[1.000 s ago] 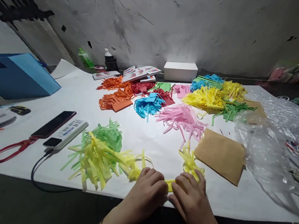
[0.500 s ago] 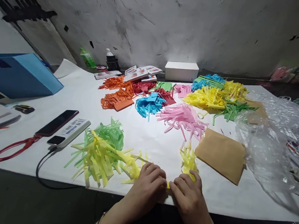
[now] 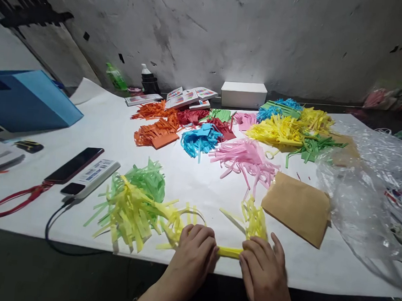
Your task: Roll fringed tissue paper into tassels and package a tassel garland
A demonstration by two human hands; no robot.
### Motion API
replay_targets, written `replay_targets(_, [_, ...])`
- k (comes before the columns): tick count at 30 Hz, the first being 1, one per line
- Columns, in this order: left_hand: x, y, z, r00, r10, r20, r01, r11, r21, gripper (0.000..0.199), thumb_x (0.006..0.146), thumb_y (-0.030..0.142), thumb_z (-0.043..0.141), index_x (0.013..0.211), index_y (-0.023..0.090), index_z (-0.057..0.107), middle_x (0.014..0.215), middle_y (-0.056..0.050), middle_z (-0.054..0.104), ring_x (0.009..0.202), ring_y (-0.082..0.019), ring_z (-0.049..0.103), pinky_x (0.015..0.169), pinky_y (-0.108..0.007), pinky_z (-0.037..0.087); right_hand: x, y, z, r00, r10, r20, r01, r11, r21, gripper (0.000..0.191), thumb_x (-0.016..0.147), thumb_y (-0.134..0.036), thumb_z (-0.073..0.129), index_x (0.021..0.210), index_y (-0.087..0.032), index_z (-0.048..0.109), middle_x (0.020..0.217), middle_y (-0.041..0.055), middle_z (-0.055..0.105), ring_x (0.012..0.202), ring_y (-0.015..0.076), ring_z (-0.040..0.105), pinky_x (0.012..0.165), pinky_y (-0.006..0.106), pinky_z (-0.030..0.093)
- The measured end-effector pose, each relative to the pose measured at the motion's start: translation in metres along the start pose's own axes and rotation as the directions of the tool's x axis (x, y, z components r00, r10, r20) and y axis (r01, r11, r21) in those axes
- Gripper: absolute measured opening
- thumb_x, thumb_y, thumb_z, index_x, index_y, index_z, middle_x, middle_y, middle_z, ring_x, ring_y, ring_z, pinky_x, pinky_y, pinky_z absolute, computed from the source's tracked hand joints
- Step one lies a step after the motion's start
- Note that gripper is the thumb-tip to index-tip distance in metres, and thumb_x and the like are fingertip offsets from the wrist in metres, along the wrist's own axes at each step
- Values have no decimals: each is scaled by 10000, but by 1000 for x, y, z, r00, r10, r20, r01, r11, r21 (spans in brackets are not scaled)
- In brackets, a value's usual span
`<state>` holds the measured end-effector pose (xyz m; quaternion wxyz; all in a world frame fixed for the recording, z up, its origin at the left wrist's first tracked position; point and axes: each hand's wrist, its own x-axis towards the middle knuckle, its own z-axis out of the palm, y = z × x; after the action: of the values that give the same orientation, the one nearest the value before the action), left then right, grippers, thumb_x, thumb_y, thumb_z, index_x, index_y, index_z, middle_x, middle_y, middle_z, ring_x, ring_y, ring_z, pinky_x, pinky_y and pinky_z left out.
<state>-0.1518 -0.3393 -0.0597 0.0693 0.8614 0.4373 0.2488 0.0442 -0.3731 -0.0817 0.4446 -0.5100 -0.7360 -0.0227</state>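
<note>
Near the table's front edge, my left hand (image 3: 196, 251) and my right hand (image 3: 263, 267) are both closed on a yellow paper strip (image 3: 228, 252), which shows as a narrow band between them. Fringed yellow ends (image 3: 254, 220) spread out beyond my right hand, and more yellow fringe (image 3: 173, 224) lies beside my left fingers. Further left, a light yellow fringed bunch (image 3: 131, 214) rests partly over a light green bunch (image 3: 150, 181). The undersides of my fingers are hidden.
Orange (image 3: 157, 131), blue (image 3: 201, 139), pink (image 3: 247, 158) and yellow (image 3: 278, 129) fringed bunches lie further back. A brown envelope (image 3: 296, 207) and clear plastic wrap (image 3: 362, 203) are at right. At left are a phone (image 3: 74, 165), a white power bank (image 3: 94, 177) and a blue box (image 3: 28, 99).
My hands have moved apart, my left to the left and my right to the right. More of the yellow strip shows between them, and the fringe beside my right hand has shifted.
</note>
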Motion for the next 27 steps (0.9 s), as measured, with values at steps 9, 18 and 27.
replay_targets(9, [3, -6, 3, 985, 158, 71, -154, 986, -62, 143, 915, 52, 554, 899, 189, 593, 930, -26, 660, 855, -202, 527, 880, -391, 344, 7, -2, 1, 975, -193, 111, 192, 981, 18, 300, 960, -50, 386, 1024, -176, 650, 926, 61, 689, 888, 194, 625, 988, 383, 413])
replay_targets(18, [-14, 1, 1, 952, 306, 7, -299, 937, -179, 117, 983, 134, 524, 904, 178, 598, 813, -13, 661, 800, -185, 502, 782, -342, 351, -6, 2, -15, 950, -274, 149, 258, 959, 119, 237, 993, -95, 461, 883, -173, 656, 740, -1, 644, 765, 154, 574, 982, 368, 358])
replay_targets(27, [-13, 18, -9, 995, -11, 103, 37, 968, -249, 151, 908, 70, 489, 819, 188, 524, 921, -44, 608, 864, -205, 523, 812, -391, 377, -8, -11, -12, 997, -8, 70, 2, 996, 86, 232, 968, -120, 464, 806, -204, 607, 768, 7, 619, 775, 173, 559, 1016, 422, 314])
